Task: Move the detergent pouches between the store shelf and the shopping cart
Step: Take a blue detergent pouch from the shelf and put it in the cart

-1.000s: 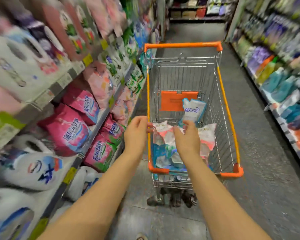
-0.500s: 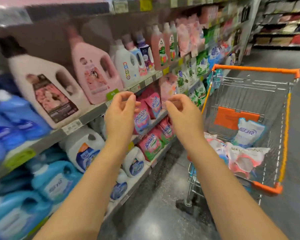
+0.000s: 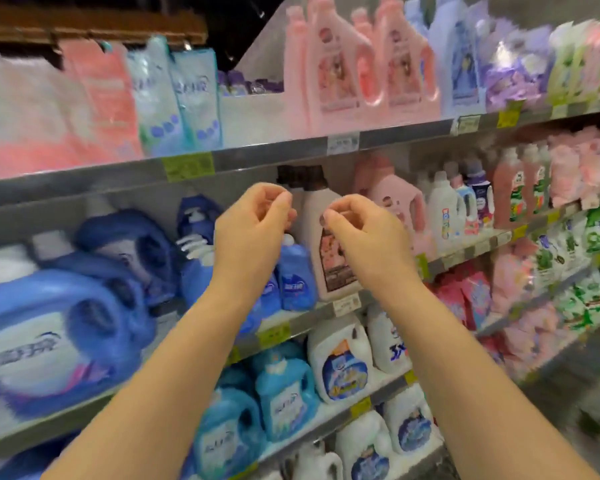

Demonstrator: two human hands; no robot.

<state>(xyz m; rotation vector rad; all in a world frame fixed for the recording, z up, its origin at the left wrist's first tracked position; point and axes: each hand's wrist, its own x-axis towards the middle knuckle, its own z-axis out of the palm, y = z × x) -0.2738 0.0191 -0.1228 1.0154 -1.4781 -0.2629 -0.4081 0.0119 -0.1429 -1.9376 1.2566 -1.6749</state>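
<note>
Light-blue detergent pouches [image 3: 177,98] and pink pouches [image 3: 99,98] stand upright on the top shelf at the upper left. More pink pouches [image 3: 465,299] lie on a lower shelf at the right. My left hand [image 3: 253,223] and my right hand [image 3: 361,230] are raised side by side in front of the middle shelf, below and to the right of the top-shelf pouches. On both hands the fingers are loosely curled and hold nothing. The shopping cart is out of view.
The top shelf's grey edge [image 3: 257,157] carries yellow price tags. Behind my hands stands a beige bottle with a black cap [image 3: 329,244], with blue jugs [image 3: 66,323] to the left and pink jugs [image 3: 333,71] above. White and blue jugs [image 3: 340,365] fill the lower shelves.
My view swung left and up from the cart to the shelves. Both hands left the cart and rose, empty, in front of the middle shelf. The cart has left the view.
</note>
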